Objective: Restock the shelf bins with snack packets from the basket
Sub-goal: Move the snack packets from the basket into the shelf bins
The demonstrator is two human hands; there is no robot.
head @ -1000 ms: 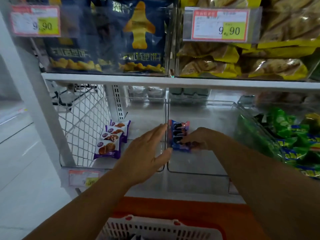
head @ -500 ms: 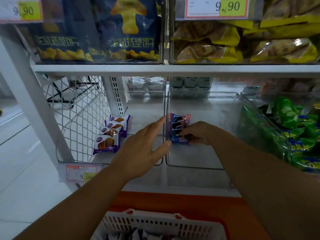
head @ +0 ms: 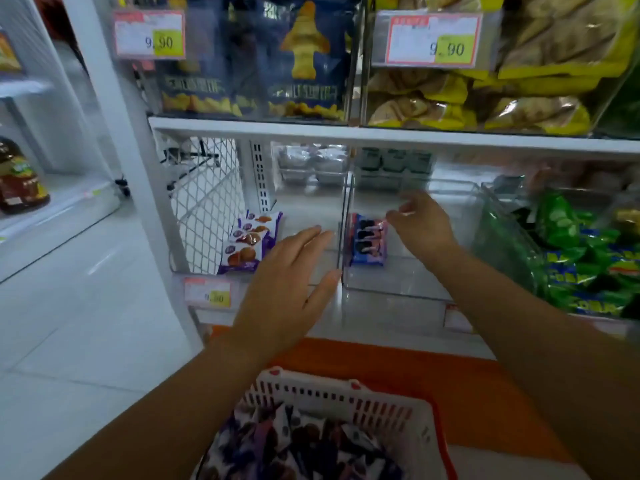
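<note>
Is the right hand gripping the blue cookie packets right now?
No, the right hand is beside the blue packets with loose fingers curled round nothing, and the packets lie on the floor of the clear bin.

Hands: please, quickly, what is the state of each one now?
Left hand: open, fingers straight, holds nothing.
Right hand: open, fingers loosely curled, holds nothing, just right of the blue packets.

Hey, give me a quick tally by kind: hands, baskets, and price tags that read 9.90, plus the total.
Hands: 2, the left hand and the right hand
Baskets: 1, the white basket
9.90 price tags: 3
Total: 6
</note>
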